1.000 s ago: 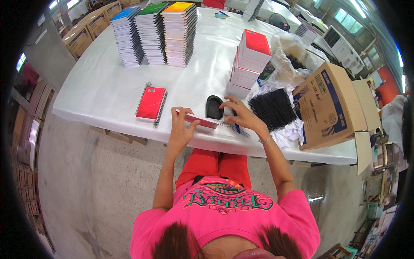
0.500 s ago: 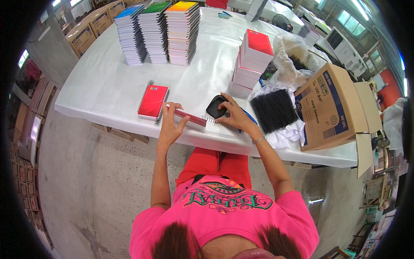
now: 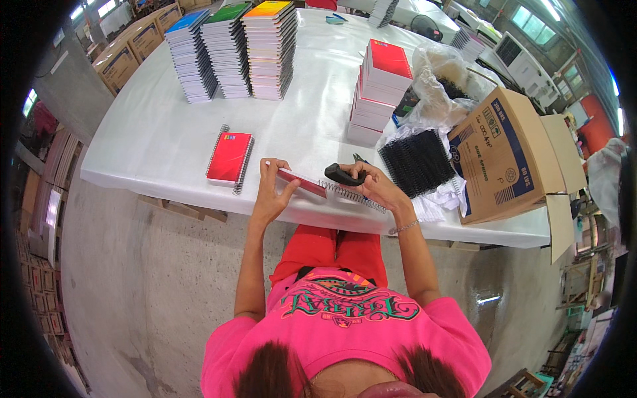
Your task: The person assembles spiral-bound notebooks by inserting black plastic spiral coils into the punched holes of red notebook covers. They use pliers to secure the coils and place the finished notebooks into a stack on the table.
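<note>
My left hand is closed on a red notebook, which stands on its edge near the table's front. A metal spiral coil reaches from the notebook's right end, below my right hand. How far the coil is threaded in cannot be made out. My right hand grips a black, rounded hand-held tool, tilted over the coil's start. Behind that hand a dark tool tip, perhaps pliers, shows in part. Left of my hands lies a red spiral notebook, with coils along both sides.
Tall stacks of blue, green and yellow notebooks stand at the back left of the white table. Farther right are stacked red-covered books, a mat of black coils, plastic wrap and an open carton.
My right hand has lifted the black tool off the table and tilted it beside the coil. My left hand still holds the notebook, now slightly farther right in the picture.
</note>
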Tool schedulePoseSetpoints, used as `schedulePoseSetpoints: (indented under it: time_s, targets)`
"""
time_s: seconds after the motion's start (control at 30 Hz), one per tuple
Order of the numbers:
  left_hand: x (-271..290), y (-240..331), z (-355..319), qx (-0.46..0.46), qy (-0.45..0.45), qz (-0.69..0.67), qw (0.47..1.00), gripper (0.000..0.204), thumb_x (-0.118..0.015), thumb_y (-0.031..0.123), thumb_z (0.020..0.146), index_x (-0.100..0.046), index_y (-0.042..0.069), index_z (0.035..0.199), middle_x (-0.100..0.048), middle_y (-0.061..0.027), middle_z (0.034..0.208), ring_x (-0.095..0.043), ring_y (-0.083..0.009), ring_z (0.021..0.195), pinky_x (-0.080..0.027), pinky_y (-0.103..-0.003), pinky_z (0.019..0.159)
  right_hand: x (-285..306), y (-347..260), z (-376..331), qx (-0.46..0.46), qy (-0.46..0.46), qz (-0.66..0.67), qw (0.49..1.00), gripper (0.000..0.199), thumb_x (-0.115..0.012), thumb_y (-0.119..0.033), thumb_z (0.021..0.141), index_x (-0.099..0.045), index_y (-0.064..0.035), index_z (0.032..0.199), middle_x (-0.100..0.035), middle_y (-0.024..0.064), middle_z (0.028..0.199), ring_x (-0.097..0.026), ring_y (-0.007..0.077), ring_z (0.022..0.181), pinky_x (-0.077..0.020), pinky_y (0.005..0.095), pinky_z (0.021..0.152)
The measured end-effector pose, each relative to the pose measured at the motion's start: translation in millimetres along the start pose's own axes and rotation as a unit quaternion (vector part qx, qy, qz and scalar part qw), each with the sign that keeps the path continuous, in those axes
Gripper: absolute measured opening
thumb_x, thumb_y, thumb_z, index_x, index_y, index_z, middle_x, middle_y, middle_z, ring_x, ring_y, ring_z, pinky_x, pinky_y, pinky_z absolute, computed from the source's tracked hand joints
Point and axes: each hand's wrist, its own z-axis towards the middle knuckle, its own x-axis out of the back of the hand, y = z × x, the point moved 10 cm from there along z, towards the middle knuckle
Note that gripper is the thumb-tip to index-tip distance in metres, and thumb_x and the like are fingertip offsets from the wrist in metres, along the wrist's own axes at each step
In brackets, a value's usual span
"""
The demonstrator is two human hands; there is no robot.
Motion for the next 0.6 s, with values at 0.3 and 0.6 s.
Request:
schedulePoseSetpoints:
  time_s: [0.3,0.6]
  targets:
    - [-4,-3,-3,-0.008,-0.002,-0.016,1.000,0.039,-0.073,0.019,0.083,-0.050,0.002,0.108,-0.039,-0.0126,0.107,-0.046,-0.0292,0.107,-0.038,-0.039,0.098,-8,-6,-14,-0.023,-0.021,-0.007,0.999,0.052,-0.080,-0.052,0.077,-0.055,-0.0084,0.091,-0.045,0.0215,0.146,-0.045,0.0255,0.134,-0.0410,0.0377,0.108]
    - [-6,3,-3,-0.020,-0.009,0.001,1.000,0.042,-0.076,0.017,0.079,-0.050,0.003,0.108,-0.039,-0.0127,0.110,-0.046,-0.0301,0.108,-0.038,-0.040,0.099,1,3,-10,-0.109,0.053,-0.197,0.973,0.035,-0.082,-0.031,0.079,-0.059,-0.0074,0.089,-0.046,0.0151,0.148,-0.055,0.0197,0.117,-0.0447,0.0273,0.096]
